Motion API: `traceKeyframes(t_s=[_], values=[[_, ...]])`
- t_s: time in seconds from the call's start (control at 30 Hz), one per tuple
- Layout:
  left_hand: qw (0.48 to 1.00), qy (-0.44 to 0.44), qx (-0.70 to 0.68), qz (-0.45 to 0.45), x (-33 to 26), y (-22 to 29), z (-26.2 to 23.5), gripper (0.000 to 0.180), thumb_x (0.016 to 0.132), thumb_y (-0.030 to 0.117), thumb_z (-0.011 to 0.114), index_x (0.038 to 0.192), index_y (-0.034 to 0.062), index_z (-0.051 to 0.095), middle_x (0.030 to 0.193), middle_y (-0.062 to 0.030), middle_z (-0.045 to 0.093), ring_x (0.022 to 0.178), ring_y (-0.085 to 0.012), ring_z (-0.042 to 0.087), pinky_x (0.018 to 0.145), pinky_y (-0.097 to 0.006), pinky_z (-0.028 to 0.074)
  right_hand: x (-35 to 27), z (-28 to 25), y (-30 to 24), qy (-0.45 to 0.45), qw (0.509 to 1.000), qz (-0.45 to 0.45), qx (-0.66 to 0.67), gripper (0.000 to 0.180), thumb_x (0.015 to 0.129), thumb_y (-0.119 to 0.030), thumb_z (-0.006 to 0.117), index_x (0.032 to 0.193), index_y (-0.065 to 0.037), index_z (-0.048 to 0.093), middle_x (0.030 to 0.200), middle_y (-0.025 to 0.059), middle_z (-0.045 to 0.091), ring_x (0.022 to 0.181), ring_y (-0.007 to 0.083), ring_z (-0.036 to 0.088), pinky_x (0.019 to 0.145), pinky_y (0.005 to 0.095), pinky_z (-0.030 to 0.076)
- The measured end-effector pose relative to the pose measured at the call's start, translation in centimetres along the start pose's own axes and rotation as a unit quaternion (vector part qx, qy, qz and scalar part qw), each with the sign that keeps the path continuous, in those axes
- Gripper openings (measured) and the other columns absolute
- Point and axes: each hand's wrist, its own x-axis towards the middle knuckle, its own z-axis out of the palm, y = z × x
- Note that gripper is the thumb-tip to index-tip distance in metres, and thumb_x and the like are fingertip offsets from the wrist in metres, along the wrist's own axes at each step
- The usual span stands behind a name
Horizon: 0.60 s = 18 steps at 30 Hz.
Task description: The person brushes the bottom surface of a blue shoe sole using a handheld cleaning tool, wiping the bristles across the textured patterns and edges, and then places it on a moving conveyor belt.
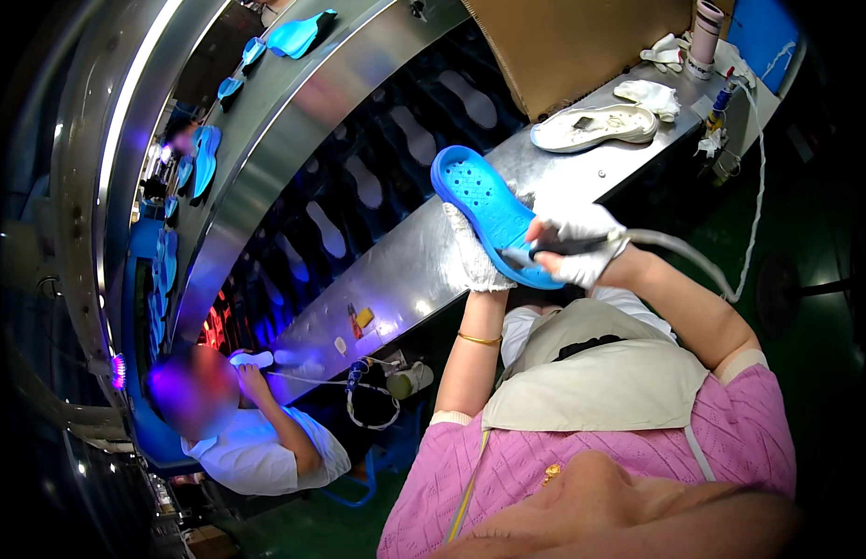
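A blue perforated clog-type shoe (pixel 479 200) is held up over the edge of a steel workbench (pixel 405 270). My left hand (pixel 475 252), in a white knit glove, grips it from underneath. My right hand (pixel 582 244), also gloved in white, is shut on a dark pen-shaped tool (pixel 563 246) whose tip touches the shoe's heel end. A grey hose (pixel 694 261) trails from the tool to the right.
A white shoe sole (pixel 596 128) lies on the bench beside white gloves (pixel 652 93), a cardboard box (pixel 582 42) and a cylindrical container (pixel 705 33). Behind runs a conveyor (pixel 377 186) with white foot-shaped marks; blue soles (pixel 298 35) sit on the metal housing. Another person (pixel 246 438) works at lower left.
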Motion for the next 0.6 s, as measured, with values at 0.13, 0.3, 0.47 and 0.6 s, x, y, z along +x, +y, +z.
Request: traceKeyframes(t_s=[0.13, 0.3, 0.47, 0.6], values=[[0.999, -0.036, -0.003, -0.016, -0.5, 0.5, 1.3, 0.072, 0.085, 0.066, 0.040, 0.126, 0.0069, 0.045, 0.113, -0.0173, 0.057, 0.100, -0.0322, 0.057, 0.087, -0.044, 0.049, 0.6, -1.6, 0.1, 0.047, 0.998, 0.018, -0.027, 0.017, 0.080, -0.001, 0.064, 0.094, -0.004, 0.056, 0.083, 0.0026, 0.060, 0.077, 0.0090, 0.056, 0.072, 0.0240, 0.047], [0.999, -0.046, -0.020, -0.017, -1.1, 0.4, 3.2, 0.063, 0.088, 0.061, 0.041, 0.124, 0.0094, 0.046, 0.113, -0.0120, 0.056, 0.098, -0.0249, 0.056, 0.088, -0.040, 0.048, 0.6, -2.0, -0.1, 0.053, 0.996, 0.032, -0.067, 0.013, 0.080, -0.003, 0.064, 0.091, -0.003, 0.057, 0.081, 0.0035, 0.059, 0.076, 0.0098, 0.055, 0.072, 0.0248, 0.046], [0.994, -0.097, -0.014, -0.040, -0.5, 0.7, 1.5, 0.063, 0.090, 0.060, 0.037, 0.128, 0.0105, 0.043, 0.120, -0.0119, 0.053, 0.106, -0.0257, 0.053, 0.093, -0.042, 0.044, 0.5, -2.0, 0.3, 0.054, 0.997, 0.053, -0.030, 0.012, 0.081, -0.003, 0.063, 0.091, -0.003, 0.057, 0.080, 0.0032, 0.058, 0.073, 0.0086, 0.054, 0.068, 0.0235, 0.045], [0.988, -0.137, -0.038, -0.059, -1.8, 0.8, 1.9, 0.081, 0.084, 0.071, 0.031, 0.138, 0.0105, 0.032, 0.134, -0.0161, 0.042, 0.118, -0.0297, 0.046, 0.100, -0.045, 0.038, 0.5, -2.1, 0.4, 0.065, 0.995, 0.068, -0.018, 0.013, 0.082, -0.003, 0.062, 0.092, -0.001, 0.055, 0.079, 0.0032, 0.057, 0.071, 0.0081, 0.055, 0.067, 0.0225, 0.046]])
